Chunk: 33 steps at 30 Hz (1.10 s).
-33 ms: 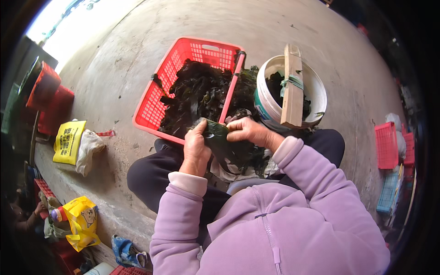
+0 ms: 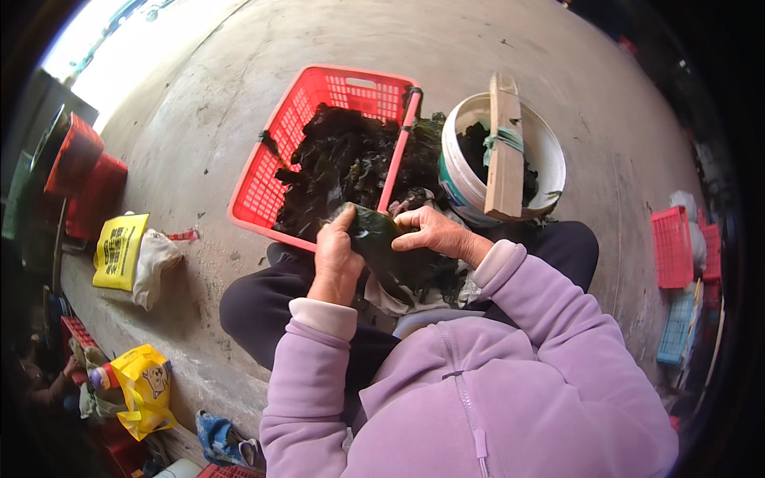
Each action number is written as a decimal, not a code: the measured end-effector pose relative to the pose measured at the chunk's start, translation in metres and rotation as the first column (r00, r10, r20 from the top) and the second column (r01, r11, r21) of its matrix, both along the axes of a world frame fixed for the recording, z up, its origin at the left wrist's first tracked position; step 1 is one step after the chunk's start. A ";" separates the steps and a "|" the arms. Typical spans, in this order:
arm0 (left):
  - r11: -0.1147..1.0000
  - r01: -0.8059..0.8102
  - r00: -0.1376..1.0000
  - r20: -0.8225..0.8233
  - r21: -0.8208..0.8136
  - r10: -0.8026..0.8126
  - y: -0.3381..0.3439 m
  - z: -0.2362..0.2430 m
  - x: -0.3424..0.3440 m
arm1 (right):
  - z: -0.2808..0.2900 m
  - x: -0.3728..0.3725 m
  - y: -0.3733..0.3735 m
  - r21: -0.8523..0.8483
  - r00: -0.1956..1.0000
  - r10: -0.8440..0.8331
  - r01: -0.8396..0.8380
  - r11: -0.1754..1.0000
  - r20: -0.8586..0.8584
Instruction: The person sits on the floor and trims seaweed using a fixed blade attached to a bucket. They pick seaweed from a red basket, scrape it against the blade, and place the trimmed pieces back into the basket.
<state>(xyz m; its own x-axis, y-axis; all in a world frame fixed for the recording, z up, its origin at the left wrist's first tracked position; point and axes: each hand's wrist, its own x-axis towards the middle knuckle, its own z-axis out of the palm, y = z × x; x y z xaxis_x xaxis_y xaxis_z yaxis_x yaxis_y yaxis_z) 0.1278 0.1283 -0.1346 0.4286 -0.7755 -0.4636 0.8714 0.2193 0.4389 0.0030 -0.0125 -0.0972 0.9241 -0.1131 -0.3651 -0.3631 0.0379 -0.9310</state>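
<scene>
A broad, dark green seaweed blade stretches between my hands, above my lap. My left hand grips its left edge, thumb on top. At its right side, the thumb and fingers of my right hand close on the blade; the fingertips are partly hidden. Just ahead stands a red plastic basket with a heap of dark seaweed inside. More seaweed lies between the basket and a white bucket, and dark pieces hang over the pale cloth on my lap.
A wooden board, tied with green cord, lies across the bucket's mouth. On my left are a yellow packet, a white bag and a yellow bag. Red crates and a blue basket stand far right.
My right thumb and fingers have shifted slightly on the seaweed blade. My left hand keeps its grip, and the view has moved a little.
</scene>
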 end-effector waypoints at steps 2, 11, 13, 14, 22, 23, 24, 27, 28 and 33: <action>0.998 0.007 0.998 0.065 0.062 -0.011 -0.008 0.021 0.006 | 0.011 -0.003 -0.007 -0.076 0.998 -0.039 0.042 0.996 0.040; 0.994 -0.015 0.987 0.156 -0.110 0.032 -0.019 0.024 0.024 | 0.022 0.000 -0.028 0.505 0.975 -0.224 0.197 0.840 -0.008; 0.955 -0.112 0.967 -0.192 0.275 0.169 -0.018 -0.018 0.006 | -0.015 0.001 -0.020 0.472 0.965 -0.215 0.260 0.842 -0.149; 0.913 -0.161 0.952 -0.186 0.374 0.244 -0.015 -0.035 -0.001 | -0.033 -0.003 -0.017 0.360 0.940 -0.216 0.305 0.882 -0.266; 0.939 -0.105 0.988 -0.145 -0.326 0.059 0.011 -0.033 0.025 | -0.062 -0.048 -0.025 0.524 0.961 -0.111 0.233 0.819 -0.253; 0.974 -0.139 0.981 -0.162 -0.179 0.110 0.009 -0.033 0.027 | -0.060 -0.052 -0.025 0.571 0.956 -0.134 0.264 0.777 -0.260; 0.975 -0.171 0.982 -0.109 -0.140 0.157 0.012 -0.034 0.025 | -0.060 -0.055 -0.027 0.542 0.943 -0.163 0.303 0.784 -0.291; 0.938 -0.157 0.970 -0.132 0.310 0.206 0.002 -0.049 0.004 | -0.065 -0.057 -0.028 0.576 0.949 -0.182 0.302 0.760 -0.258; 0.933 -0.113 0.953 -0.229 0.343 0.200 0.000 -0.051 -0.003 | -0.069 -0.056 -0.028 0.552 0.952 -0.162 0.285 0.783 -0.261; 0.969 -0.120 0.976 -0.155 0.218 0.156 -0.002 -0.032 -0.020 | -0.077 -0.058 -0.022 0.377 0.945 -0.197 0.288 0.881 -0.262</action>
<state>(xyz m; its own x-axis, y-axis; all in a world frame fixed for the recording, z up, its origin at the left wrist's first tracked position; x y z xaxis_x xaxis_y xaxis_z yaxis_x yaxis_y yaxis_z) 0.1076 0.1259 -0.1667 0.4260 -0.5942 -0.6822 0.9045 0.2629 0.3358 -0.0550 -0.0349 -0.1746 0.7834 -0.1237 -0.6091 -0.4781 0.5063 -0.7177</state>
